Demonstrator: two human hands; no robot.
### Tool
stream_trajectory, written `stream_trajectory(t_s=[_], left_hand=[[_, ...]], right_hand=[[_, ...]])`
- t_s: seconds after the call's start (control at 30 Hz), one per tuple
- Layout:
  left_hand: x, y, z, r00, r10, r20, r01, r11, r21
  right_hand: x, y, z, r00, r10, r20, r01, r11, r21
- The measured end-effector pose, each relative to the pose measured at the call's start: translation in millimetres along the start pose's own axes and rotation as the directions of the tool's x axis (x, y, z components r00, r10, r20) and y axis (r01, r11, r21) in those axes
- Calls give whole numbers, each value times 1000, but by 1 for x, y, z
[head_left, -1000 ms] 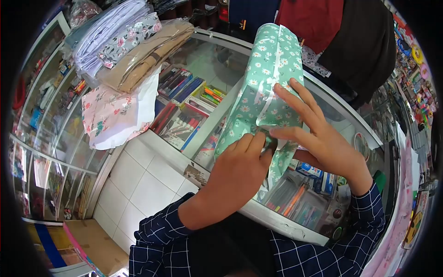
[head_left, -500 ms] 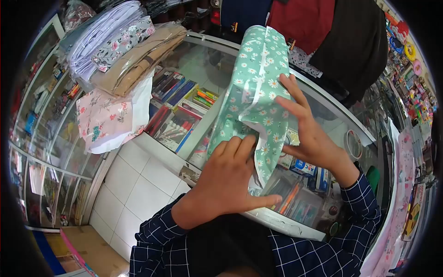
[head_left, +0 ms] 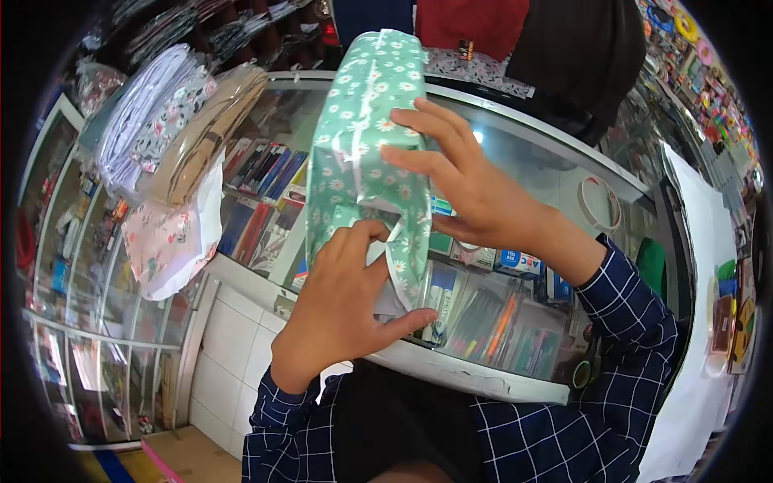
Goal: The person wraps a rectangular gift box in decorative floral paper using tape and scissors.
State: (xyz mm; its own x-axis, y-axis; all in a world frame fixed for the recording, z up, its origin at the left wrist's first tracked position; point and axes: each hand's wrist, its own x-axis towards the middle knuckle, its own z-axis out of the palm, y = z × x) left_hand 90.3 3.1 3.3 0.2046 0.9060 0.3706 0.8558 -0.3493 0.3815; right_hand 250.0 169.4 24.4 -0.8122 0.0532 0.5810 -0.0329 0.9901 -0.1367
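Note:
A box-shaped parcel in green daisy-print wrapping paper lies on the glass counter, with a pale seam along its top. Its near end has loose paper, partly open with white edges. At that end is my left hand, its fingers curled together into the folded paper and its thumb stretched out to the right. The fingertips are partly hidden by the paper. My right hand rests against the parcel's right side, fingers spread over the top and thumb lower down.
The glass counter holds pens and small boxes. Bagged folded clothes and pink floral paper lie at left. Dark and red garments are at the back. A roll of tape sits at right, near white sheets.
My view has shifted, so the parcel and both hands appear further left. My left fingers remain at the parcel's near end, where the paper gap shows more. The right hand still lies along its side.

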Motion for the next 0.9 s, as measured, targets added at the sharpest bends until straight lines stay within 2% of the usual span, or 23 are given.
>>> stream_trajectory(t_s=[0.1, 0.3, 0.4, 0.43, 0.47, 0.53, 0.57, 0.67, 0.8, 0.9], left_hand=[[1, 4, -2, 1000, -5, -6, 5, 1000, -29], [-8, 7, -8, 999, -28, 32, 29, 998, -57], [-7, 8, -19, 996, -70, 53, 80, 970, -230], [-8, 2, -16, 998, -53, -32, 45, 977, -209], [-3, 6, -14, 972, -200, -121, 168, 958, -232], [11, 17, -8, 829, -483, -282, 396, 863, -313], [17, 11, -5, 890, -237, -389, 261, 965, 9], [29, 5, -6, 931, 89, -355, 26, 951, 309], [22, 7, -8, 924, 163, -346, -5, 909, 416], [12, -7, -4, 970, 92, -223, -8, 936, 351]], right_hand=[[0, -4, -3, 999, 5, 47, -8, 996, 84], [-3, -5, 0, 999, 28, 29, -30, 996, 81], [-3, -4, 2, 1000, 12, 11, -13, 996, 92], [-4, -4, 2, 1000, -1, 4, 1, 996, 92], [-4, -4, 1, 1000, 5, 5, -5, 995, 99], [-3, -4, 2, 1000, 12, 14, -14, 993, 117], [-3, -4, 2, 1000, 7, 10, -8, 993, 114], [-3, -4, 2, 1000, -1, 14, -1, 995, 104], [-3, -4, 2, 1000, 9, 26, -12, 994, 104], [-3, -4, 2, 999, 22, 42, -27, 992, 121]])
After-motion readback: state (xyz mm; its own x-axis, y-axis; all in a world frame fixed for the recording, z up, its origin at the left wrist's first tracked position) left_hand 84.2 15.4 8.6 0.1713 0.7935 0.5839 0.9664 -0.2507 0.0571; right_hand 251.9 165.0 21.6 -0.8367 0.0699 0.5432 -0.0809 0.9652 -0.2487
